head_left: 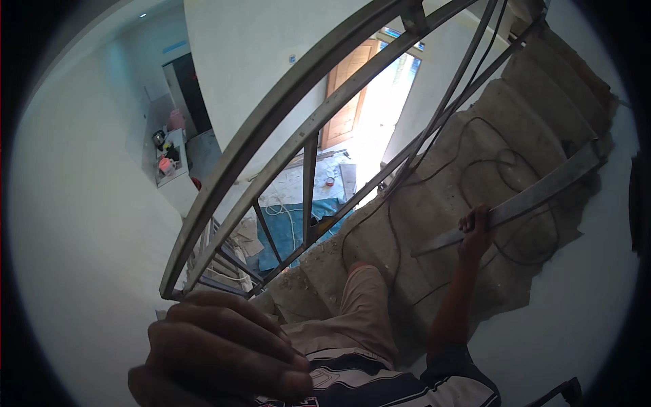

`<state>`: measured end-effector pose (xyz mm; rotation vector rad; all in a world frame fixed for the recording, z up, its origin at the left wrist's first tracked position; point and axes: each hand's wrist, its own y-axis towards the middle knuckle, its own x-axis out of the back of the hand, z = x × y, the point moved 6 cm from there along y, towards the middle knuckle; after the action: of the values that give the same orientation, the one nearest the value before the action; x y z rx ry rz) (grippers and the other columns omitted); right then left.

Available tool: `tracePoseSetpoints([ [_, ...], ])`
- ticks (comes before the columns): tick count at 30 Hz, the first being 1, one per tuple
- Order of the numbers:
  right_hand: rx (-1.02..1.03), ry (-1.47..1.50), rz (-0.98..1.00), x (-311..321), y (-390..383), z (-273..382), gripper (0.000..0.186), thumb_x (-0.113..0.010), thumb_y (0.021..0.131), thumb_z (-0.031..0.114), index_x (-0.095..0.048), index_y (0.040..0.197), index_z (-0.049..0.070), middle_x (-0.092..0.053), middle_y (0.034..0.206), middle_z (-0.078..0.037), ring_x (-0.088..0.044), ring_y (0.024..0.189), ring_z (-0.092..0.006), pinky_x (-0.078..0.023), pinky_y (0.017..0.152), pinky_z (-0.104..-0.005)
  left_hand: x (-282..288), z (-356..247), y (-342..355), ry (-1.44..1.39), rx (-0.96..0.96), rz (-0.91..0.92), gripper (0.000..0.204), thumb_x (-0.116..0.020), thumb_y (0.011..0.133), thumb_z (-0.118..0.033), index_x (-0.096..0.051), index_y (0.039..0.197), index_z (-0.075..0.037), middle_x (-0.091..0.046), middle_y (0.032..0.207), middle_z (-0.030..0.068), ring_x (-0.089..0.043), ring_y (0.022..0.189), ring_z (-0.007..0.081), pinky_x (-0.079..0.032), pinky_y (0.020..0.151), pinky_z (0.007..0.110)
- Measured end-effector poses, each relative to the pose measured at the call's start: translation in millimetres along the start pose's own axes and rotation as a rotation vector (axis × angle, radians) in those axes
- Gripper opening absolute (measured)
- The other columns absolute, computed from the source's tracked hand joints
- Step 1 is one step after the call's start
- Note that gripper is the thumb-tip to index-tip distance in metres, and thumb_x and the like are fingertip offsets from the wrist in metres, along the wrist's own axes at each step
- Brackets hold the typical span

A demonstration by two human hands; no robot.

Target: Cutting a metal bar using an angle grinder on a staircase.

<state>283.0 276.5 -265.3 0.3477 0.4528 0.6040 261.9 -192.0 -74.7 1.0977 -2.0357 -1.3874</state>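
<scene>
My right hand (477,227) is closed round a long grey metal bar (536,193), slanting over the concrete stairs (434,210) from lower left to upper right. Close up at the lower left, my left hand (220,349) is raised with its fingers curled together. Whatever it may hold is hidden. Just beyond it runs a metal stair railing (271,149), with curved upper rails and thinner uprights.
A black cable (468,163) loops across the steps around my feet and under the bar. Below the railing lie a blue sheet (278,234) and scattered boards. A wooden door (349,95) stands beside a bright doorway. White walls flank the stairs.
</scene>
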Motion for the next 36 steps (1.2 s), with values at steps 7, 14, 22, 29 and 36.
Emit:
tracePoseSetpoints([
  [7, -0.020, -0.331, -0.144, 28.6, -81.6, 39.7, 0.026, -0.064, 0.100, 0.026, -0.057, 0.084, 0.008, -0.049, 0.068, 0.004, -0.043, 0.055, -0.0055, -0.034, 0.050, -0.0258, 22.7, -16.2, 74.6, -0.017, 0.212, 0.322, 0.031, -0.054, 0.101, -0.033, -0.054, 0.130, -0.022, -0.066, 0.108, 0.0089, -0.068, 0.080, 0.0227, -0.056, 0.076, 0.035],
  [14, -0.103, -0.485, -0.268, 49.1, -141.9, 50.1, 0.028, -0.067, 0.099, 0.030, -0.063, 0.082, 0.008, -0.051, 0.065, 0.007, -0.045, 0.056, -0.0036, -0.034, 0.051, -0.0246, 23.0, -2.0, 108.3, -0.327, 0.259, 0.584, 0.032, -0.047, 0.104, -0.028, -0.064, 0.112, -0.003, -0.070, 0.096, 0.0152, -0.068, 0.084, 0.0261, -0.058, 0.076, 0.040],
  [22, -0.163, -0.517, -0.450, 116.0, -172.2, 34.9, 0.031, -0.066, 0.099, 0.033, -0.067, 0.086, 0.006, -0.054, 0.065, 0.005, -0.047, 0.055, -0.0041, -0.036, 0.050, -0.0245, -67.0, 50.3, 93.4, -0.681, 0.401, 0.203, 0.043, -0.051, 0.102, -0.040, -0.049, 0.139, -0.019, -0.061, 0.117, 0.0160, -0.071, 0.090, 0.0307, -0.059, 0.076, 0.043],
  [29, -0.233, -0.551, -0.563, 153.6, -147.8, 32.9, 0.034, -0.065, 0.099, 0.036, -0.065, 0.084, 0.005, -0.054, 0.064, 0.004, -0.049, 0.055, -0.0051, -0.037, 0.050, -0.0260, -188.6, 99.1, 122.4, -0.622, 0.273, 0.607, 0.052, -0.057, 0.099, -0.042, -0.047, 0.141, -0.014, -0.060, 0.126, 0.0190, -0.069, 0.100, 0.0313, -0.059, 0.083, 0.042],
  [36, -0.426, -0.473, -0.588, 133.8, -73.2, 88.4, 0.030, -0.062, 0.101, 0.031, -0.061, 0.085, 0.007, -0.052, 0.064, 0.002, -0.048, 0.055, -0.0080, -0.041, 0.054, -0.0284, -200.9, 101.8, 186.4, -0.222, -0.023, 1.035, 0.063, -0.060, 0.097, -0.042, -0.042, 0.147, -0.009, -0.059, 0.131, 0.0217, -0.068, 0.106, 0.0314, -0.059, 0.081, 0.042],
])
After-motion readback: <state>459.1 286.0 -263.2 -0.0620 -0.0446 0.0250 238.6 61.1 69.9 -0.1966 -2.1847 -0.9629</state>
